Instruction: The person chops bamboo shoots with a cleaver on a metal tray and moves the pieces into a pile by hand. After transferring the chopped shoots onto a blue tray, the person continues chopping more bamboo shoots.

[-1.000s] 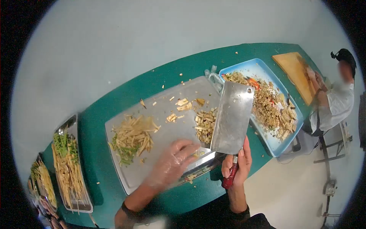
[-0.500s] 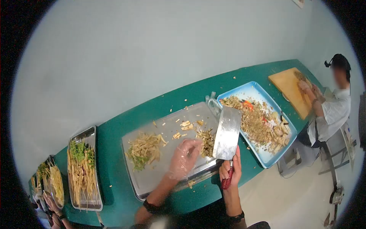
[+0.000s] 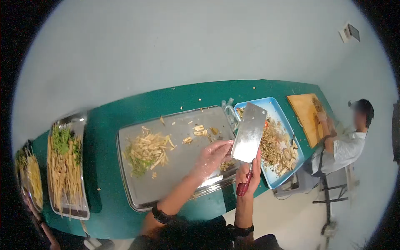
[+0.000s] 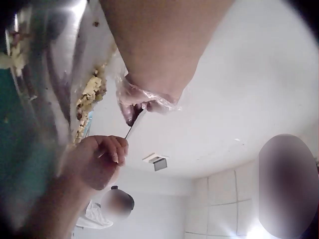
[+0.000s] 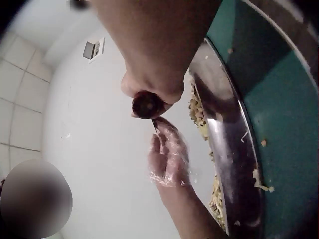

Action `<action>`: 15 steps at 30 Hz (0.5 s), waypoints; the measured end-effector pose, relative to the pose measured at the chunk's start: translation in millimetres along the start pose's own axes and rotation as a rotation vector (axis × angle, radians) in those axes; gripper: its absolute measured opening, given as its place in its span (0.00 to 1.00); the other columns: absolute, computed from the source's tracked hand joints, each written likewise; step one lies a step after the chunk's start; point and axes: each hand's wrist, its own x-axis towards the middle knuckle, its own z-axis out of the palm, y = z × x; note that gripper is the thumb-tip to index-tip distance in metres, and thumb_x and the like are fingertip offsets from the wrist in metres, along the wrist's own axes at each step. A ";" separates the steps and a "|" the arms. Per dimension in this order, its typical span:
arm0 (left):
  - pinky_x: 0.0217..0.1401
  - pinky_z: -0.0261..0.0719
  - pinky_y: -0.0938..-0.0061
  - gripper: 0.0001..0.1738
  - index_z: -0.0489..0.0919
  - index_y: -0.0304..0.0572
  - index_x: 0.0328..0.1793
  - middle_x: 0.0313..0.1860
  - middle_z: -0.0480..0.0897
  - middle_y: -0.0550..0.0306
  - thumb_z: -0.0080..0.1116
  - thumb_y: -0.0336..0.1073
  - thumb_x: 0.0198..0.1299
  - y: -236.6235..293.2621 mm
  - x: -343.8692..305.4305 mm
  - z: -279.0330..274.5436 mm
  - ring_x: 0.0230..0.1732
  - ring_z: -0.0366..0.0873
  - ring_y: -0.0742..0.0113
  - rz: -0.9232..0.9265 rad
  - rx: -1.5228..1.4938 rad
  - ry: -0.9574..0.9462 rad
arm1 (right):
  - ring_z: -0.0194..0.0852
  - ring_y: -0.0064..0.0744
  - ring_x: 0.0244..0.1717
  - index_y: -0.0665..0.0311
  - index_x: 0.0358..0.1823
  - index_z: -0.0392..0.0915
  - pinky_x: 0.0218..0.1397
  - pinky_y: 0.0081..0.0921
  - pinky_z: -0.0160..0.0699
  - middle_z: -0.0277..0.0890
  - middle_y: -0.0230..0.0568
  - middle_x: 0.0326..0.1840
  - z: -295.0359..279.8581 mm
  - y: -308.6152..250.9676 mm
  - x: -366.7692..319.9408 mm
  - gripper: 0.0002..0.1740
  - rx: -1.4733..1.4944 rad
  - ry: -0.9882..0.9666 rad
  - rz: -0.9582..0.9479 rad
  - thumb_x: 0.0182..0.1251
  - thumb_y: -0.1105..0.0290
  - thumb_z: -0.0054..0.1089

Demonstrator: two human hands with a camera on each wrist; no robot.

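Observation:
My right hand point(image 3: 250, 173) grips the dark red handle point(image 3: 244, 185) of a cleaver, whose broad metal blade point(image 3: 249, 135) is raised and points away from me. In a clear plastic glove, my left hand point(image 3: 212, 158) is at the blade's left edge. Both wrist views show the blade running in between the gloved thumb and fingers point(image 5: 172, 142). Below lies a grey metal tray point(image 3: 187, 166) with a pile of pale strips and greens point(image 3: 148, 152), some chopped pale pieces point(image 3: 200, 131) and diced bits point(image 3: 227, 165), partly hidden by the left hand.
A blue tray point(image 3: 273, 183) of chopped mix stands right of the metal tray, partly behind the blade. Farther right, a person point(image 3: 343, 143) works at a wooden board point(image 3: 302, 108). Long stalks with leaves point(image 3: 64, 166) fill a metal tray at left. Crumbs dot the green table point(image 3: 104, 162).
My left hand has risen from over the metal tray to the blade's left edge. The cleaver stays in my right hand and appears smaller. The head view has shifted.

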 end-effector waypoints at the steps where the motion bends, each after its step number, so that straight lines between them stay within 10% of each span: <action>1: 0.68 0.88 0.68 0.24 0.82 0.32 0.73 0.66 0.87 0.51 0.61 0.45 0.84 -5.0 2.7 -7.1 0.63 0.87 0.66 0.007 -0.008 -0.023 | 0.64 0.23 0.14 0.54 0.94 0.47 0.15 0.21 0.70 0.72 0.38 0.29 0.0 -0.7 3.5 0.34 -0.002 0.003 -0.022 0.93 0.63 0.43; 6: 0.63 0.89 0.68 0.18 0.86 0.35 0.65 0.59 0.92 0.49 0.66 0.41 0.80 8.2 -8.3 -10.0 0.59 0.90 0.61 0.134 0.237 -0.032 | 0.60 0.20 0.12 0.49 0.94 0.50 0.15 0.17 0.66 0.74 0.38 0.30 -0.2 -5.2 13.1 0.34 -0.003 0.023 -0.079 0.92 0.65 0.44; 9: 0.51 0.86 0.52 0.08 0.89 0.46 0.50 0.46 0.90 0.48 0.71 0.39 0.71 13.7 -12.7 -7.9 0.50 0.88 0.43 0.385 1.078 0.086 | 0.60 0.21 0.12 0.51 0.94 0.48 0.15 0.18 0.67 0.74 0.41 0.31 -8.5 -9.6 10.8 0.35 -0.007 0.004 -0.090 0.92 0.66 0.44; 15: 0.54 0.85 0.47 0.10 0.88 0.47 0.46 0.48 0.89 0.49 0.67 0.44 0.72 9.1 -11.5 -12.4 0.53 0.86 0.44 0.269 1.275 -0.006 | 0.57 0.21 0.09 0.49 0.94 0.47 0.10 0.20 0.63 0.66 0.37 0.24 -39.0 -10.7 -6.9 0.32 0.142 0.008 -0.019 0.95 0.64 0.33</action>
